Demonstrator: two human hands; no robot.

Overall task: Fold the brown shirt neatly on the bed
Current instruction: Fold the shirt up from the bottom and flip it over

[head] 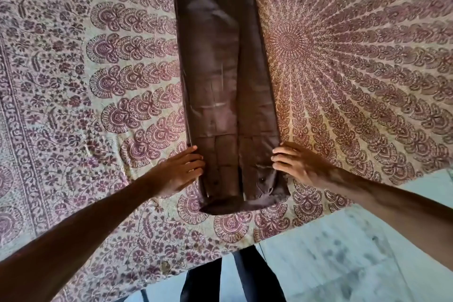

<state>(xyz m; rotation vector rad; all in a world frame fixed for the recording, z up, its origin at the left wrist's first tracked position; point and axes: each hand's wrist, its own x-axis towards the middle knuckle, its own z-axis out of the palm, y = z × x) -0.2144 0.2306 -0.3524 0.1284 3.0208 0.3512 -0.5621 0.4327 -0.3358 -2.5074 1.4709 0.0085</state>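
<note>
Lying as a long narrow strip on the patterned bedspread [73, 81], the brown shirt [220, 81] is running lengthwise straight away from the person, its long axis reaching from the near corner of the bed up past the top edge of the head view. Its near end, rounded over on itself and showing a button near the right side, is pointing toward the person, just ahead of the dark trouser legs [220, 282] standing on the pale floor [343, 252].

The left hand [179, 171] is resting flat on the bedspread with its fingers held loosely together, their tips touching the strip's left edge. The right hand [299, 167] is lying against the opposite edge, fingers slightly curled and close together, tips pressing on the cloth. Neither hand is pinching the fabric; the shirt's near end is sitting between them, and the rest is stretching away beyond both sets of fingertips. A centre seam is running down the strip's length.
</note>
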